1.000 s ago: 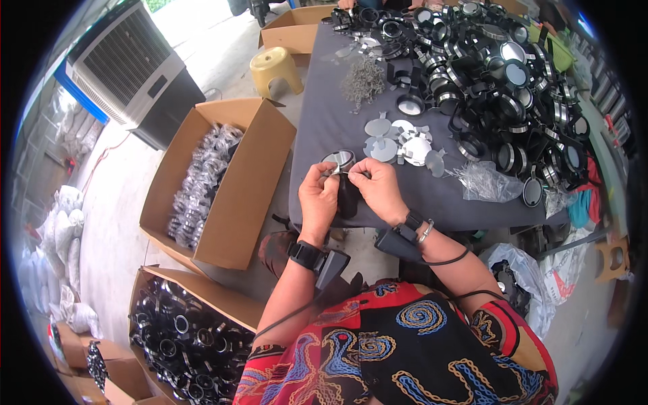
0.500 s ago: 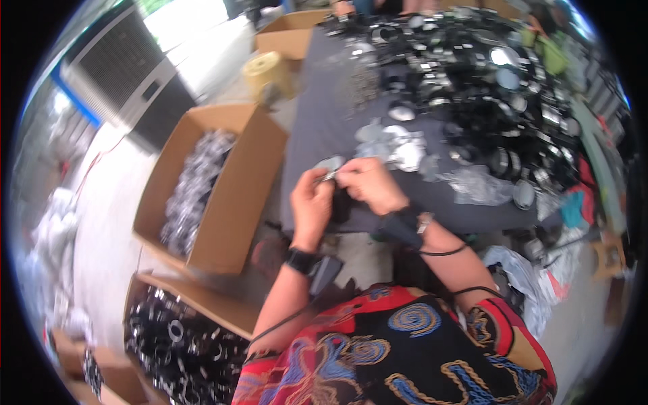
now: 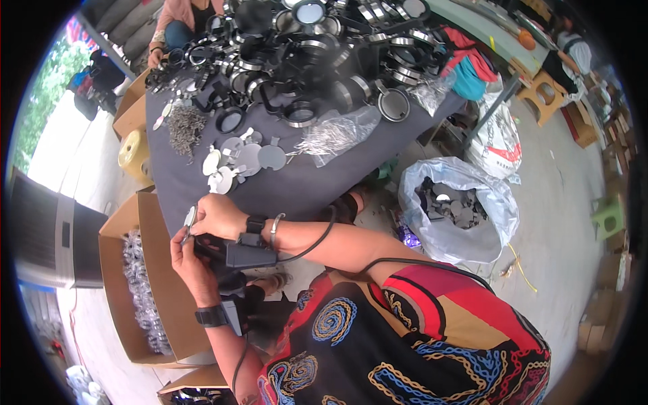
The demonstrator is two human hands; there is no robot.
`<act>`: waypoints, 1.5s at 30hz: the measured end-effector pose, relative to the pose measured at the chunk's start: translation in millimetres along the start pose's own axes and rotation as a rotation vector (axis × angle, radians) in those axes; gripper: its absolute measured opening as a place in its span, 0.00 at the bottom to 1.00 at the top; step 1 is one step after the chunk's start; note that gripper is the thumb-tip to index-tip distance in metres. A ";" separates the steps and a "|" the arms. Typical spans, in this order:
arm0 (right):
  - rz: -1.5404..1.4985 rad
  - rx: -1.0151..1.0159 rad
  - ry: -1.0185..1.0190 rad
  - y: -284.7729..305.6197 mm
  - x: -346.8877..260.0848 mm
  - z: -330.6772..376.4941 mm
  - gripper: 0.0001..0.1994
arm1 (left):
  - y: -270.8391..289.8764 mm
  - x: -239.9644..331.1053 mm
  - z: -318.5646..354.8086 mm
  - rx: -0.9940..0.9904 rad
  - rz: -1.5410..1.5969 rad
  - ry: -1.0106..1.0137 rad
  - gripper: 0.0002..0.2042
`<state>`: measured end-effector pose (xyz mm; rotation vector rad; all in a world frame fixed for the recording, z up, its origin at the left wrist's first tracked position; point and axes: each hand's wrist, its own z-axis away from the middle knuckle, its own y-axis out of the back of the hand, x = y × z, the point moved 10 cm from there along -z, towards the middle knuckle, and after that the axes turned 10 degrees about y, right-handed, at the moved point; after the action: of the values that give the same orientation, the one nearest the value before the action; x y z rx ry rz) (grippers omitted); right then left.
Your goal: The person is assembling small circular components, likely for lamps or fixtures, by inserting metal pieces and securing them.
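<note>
At the table's near left edge, my two hands meet around a small round grey disc [image 3: 190, 217], seen nearly edge-on. My left hand [image 3: 192, 264] pinches it from below with thumb and fingers. From the right, my right hand [image 3: 219, 217] closes its fingertips on the same disc; any smaller part between them is hidden. Just beyond lie several loose flat grey discs with tabs [image 3: 248, 159]. Farther left sits a heap of tiny metal pieces [image 3: 185, 127]. Beside the discs, a clear plastic bag [image 3: 351, 131] holds thin metal pins.
Black-and-silver round parts with handles [image 3: 317, 50] heap across the far table. A carton [image 3: 177, 283] of clear plastic pieces stands at left, near a yellow roll [image 3: 135, 156] and a grey cooler [image 3: 57, 233]. A white bag [image 3: 499, 229] of dark pieces rests on the floor. Another person [image 3: 177, 30] sits opposite.
My view has swung to the right, so the table and cartons appear farther left. Both hands stay together at the disc.
</note>
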<state>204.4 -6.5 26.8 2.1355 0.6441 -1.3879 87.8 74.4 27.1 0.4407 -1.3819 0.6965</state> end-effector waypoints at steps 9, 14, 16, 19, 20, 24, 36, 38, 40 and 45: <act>0.287 -0.213 0.233 -10.4 -15.1 19.0 0.08 | 3.0 0.0 4.1 0.039 0.068 0.085 0.13; 0.420 -0.217 0.430 38.6 -35.0 40.6 0.12 | 2.6 5.9 1.2 0.149 -0.059 0.088 0.15; 0.384 -0.268 0.405 40.9 -29.7 50.7 0.14 | 7.5 9.0 6.4 0.212 -0.074 0.092 0.11; 0.638 -0.197 0.545 41.7 -56.0 65.7 0.08 | 24.8 8.9 10.0 0.227 -0.035 0.058 0.05; 0.762 -0.202 0.583 42.0 -63.3 70.4 0.03 | 28.0 6.8 9.1 0.218 -0.019 0.049 0.05; 0.838 -0.311 0.405 52.3 -54.3 70.8 0.04 | 28.9 6.1 4.3 0.170 0.054 0.017 0.01; 0.197 -0.411 0.439 19.3 -82.1 8.0 0.06 | 20.2 -3.7 -14.5 -0.039 0.057 0.143 0.02; 0.173 -0.490 0.488 -3.3 -81.0 3.5 0.06 | 25.6 -1.8 -12.8 -0.040 0.093 0.120 0.03; 0.073 -0.519 0.465 -15.1 -73.6 0.7 0.06 | 28.6 -4.5 -13.6 -0.039 0.103 0.126 0.03; 0.009 -0.501 0.443 -30.6 -63.3 -5.7 0.08 | 29.0 -7.9 -12.0 -0.031 0.125 0.129 0.03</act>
<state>165.8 13.2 82.4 2.0189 1.0225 -0.6429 76.6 101.9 14.2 0.2817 -1.3043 0.7911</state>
